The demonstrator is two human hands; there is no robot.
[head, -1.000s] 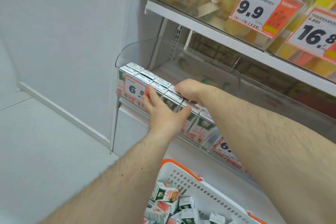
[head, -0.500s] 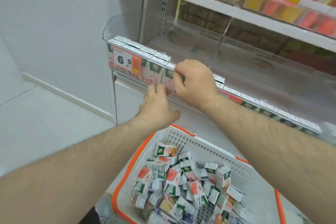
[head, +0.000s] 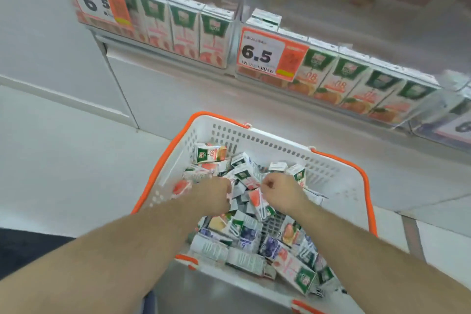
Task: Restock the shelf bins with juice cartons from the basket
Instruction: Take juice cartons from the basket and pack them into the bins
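A white basket with orange handles (head: 334, 187) stands below the shelf, holding several small juice cartons (head: 244, 234) in a loose heap. Both my hands are down in that heap. My left hand (head: 213, 196) is blurred, its fingers buried among the cartons. My right hand (head: 279, 193) has its fingers curled downward over a red-printed carton; whether either hand grips one is hidden. Above, the left shelf bin (head: 184, 30) and the right shelf bin (head: 341, 81) each show a front row of upright cartons.
Orange price tags reading 6.5 hang on the left bin (head: 99, 0) and the right bin (head: 265, 55). A clear divider (head: 242, 0) separates the bins. A white cabinet base (head: 153, 92) sits under the shelf, with pale floor (head: 63, 155) to the left.
Both hands have dropped from the front row of cartons in the left bin into the basket. The view has tilted down, so the basket now fills the lower middle.
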